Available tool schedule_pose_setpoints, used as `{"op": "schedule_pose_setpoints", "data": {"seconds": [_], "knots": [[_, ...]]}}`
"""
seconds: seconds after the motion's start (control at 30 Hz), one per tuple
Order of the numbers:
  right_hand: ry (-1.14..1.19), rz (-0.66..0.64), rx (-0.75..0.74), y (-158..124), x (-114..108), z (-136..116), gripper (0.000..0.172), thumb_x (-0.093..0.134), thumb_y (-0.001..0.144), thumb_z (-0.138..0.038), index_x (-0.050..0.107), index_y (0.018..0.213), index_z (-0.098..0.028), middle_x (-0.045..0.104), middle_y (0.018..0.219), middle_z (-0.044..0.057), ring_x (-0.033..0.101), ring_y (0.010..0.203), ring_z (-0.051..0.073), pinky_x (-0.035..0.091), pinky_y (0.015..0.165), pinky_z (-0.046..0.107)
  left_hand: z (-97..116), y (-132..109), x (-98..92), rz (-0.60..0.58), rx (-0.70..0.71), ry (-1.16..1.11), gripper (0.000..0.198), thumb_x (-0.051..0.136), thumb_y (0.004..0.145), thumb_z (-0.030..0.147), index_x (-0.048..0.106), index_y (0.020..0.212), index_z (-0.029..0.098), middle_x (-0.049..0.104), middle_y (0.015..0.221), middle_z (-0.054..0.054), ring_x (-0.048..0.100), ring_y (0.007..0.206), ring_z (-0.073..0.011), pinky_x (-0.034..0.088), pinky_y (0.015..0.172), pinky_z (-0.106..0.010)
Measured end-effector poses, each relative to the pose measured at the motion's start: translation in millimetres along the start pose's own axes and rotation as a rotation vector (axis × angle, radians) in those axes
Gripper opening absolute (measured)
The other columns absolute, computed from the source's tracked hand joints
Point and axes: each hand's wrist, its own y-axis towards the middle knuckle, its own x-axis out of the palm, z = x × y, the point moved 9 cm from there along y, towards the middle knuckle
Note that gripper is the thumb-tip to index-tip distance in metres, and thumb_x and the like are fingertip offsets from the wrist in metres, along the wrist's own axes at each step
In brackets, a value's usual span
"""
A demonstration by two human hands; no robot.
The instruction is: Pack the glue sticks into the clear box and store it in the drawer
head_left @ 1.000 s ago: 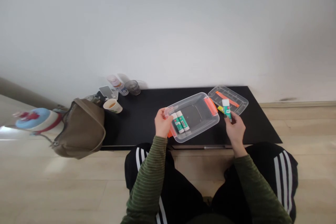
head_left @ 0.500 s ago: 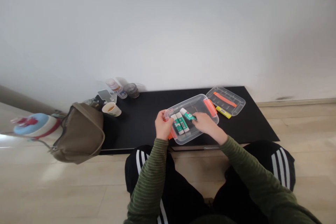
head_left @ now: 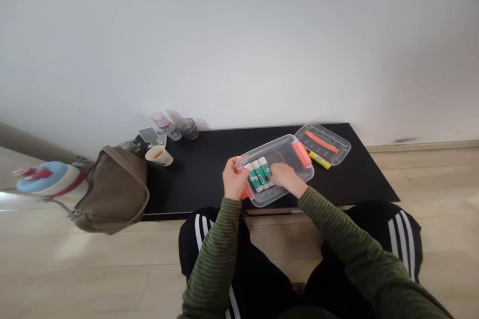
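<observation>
A clear plastic box (head_left: 282, 142) with orange latches stands on the black table. My left hand (head_left: 235, 178) grips its left end, thumb over the rim. Inside, three green-and-white glue sticks lie side by side: a left one (head_left: 256, 181), a middle one (head_left: 261, 174) and a right one (head_left: 265, 166). My right hand (head_left: 284, 176) reaches into the box with its fingers closed on the right glue stick, whose lower part the hand partly hides. Right of the box rests its clear lid (head_left: 342, 145) with an orange handle.
A yellow stick (head_left: 320, 160) lies against the lid. On the table's left are a paper cup (head_left: 159, 157), a dark glass (head_left: 187, 129), a white bottle (head_left: 165, 125) and a small white-framed mirror-like object (head_left: 149, 135). A brown bag (head_left: 116, 189) holds a blue-lidded bottle (head_left: 56, 179).
My right hand has moved left and lowered the third glue stick beside the other two, turning it parallel to them. My left hand keeps its grip on the box.
</observation>
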Motion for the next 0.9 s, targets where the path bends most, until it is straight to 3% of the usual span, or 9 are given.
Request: {"op": "schedule_pose_setpoints", "data": {"seconds": [0.4,0.53,0.6,0.67,0.77,0.83,0.9], "knots": [[-0.005,0.012,-0.063,2,2,-6,0.025,0.062,0.085,-0.024,0.073,0.103,-0.011,0.072,0.107,0.02,0.069,0.099,0.026,0.05,0.078,0.028,4,-1,-0.2,-0.005,-0.005,0.016,0.037,0.058,0.057,0.008,0.064,0.092,0.019,0.07,0.084,0.0,0.064,0.073,-0.014,0.05,0.07,-0.025],[0.03,0.095,-0.084,-8,-13,-1,0.025,0.057,0.088,-0.024,0.073,0.104,-0.013,0.072,0.106,0.018,0.069,0.099,0.025,0.049,0.081,0.029,1,0,0.1,-0.008,0.01,0.013,0.036,0.059,0.058,0.008,0.064,0.093,0.018,0.07,0.086,0.0,0.063,0.073,-0.0138,0.049,0.068,-0.023],[0.134,0.239,-0.154,-22,-32,5,0.026,0.053,0.09,-0.024,0.072,0.105,-0.017,0.073,0.106,0.012,0.068,0.1,0.023,0.049,0.084,0.029,-1,1,-0.1,-0.008,0.018,0.017,0.036,0.059,0.059,0.01,0.063,0.094,0.018,0.07,0.085,0.0,0.063,0.073,-0.0135,0.049,0.067,-0.023],[0.344,0.503,-0.231,-45,-61,25,0.027,0.05,0.091,-0.026,0.072,0.106,-0.02,0.075,0.103,0.008,0.069,0.092,0.019,0.051,0.082,0.028,-2,1,-0.4,-0.011,0.027,0.033,0.035,0.059,0.06,0.011,0.063,0.094,0.017,0.069,0.084,0.0,0.063,0.072,-0.0133,0.048,0.066,-0.023],[0.611,0.935,-0.154,-80,-89,90,0.031,0.047,0.091,-0.031,0.071,0.108,-0.018,0.075,0.097,0.007,0.068,0.076,0.017,0.053,0.072,0.029,-2,2,-0.5,-0.015,0.042,0.041,0.035,0.059,0.061,0.011,0.063,0.095,0.017,0.069,0.085,0.0,0.063,0.073,-0.0131,0.048,0.068,-0.023],[0.617,1.077,-0.016,-88,-88,136,0.032,0.049,0.09,-0.034,0.07,0.107,-0.017,0.074,0.097,0.008,0.067,0.076,0.019,0.053,0.072,0.031,-2,1,-0.3,-0.015,0.041,0.035,0.035,0.059,0.061,0.01,0.063,0.095,0.017,0.069,0.086,-0.001,0.063,0.073,-0.013,0.049,0.069,-0.023],[0.546,1.052,0.068,-77,-77,170,0.031,0.05,0.087,-0.031,0.069,0.106,-0.016,0.073,0.098,0.009,0.067,0.083,0.021,0.052,0.078,0.034,-3,2,0.2,-0.014,0.028,0.022,0.037,0.058,0.06,0.01,0.063,0.096,0.017,0.07,0.088,-0.001,0.063,0.074,-0.013,0.049,0.07,-0.023]]}}
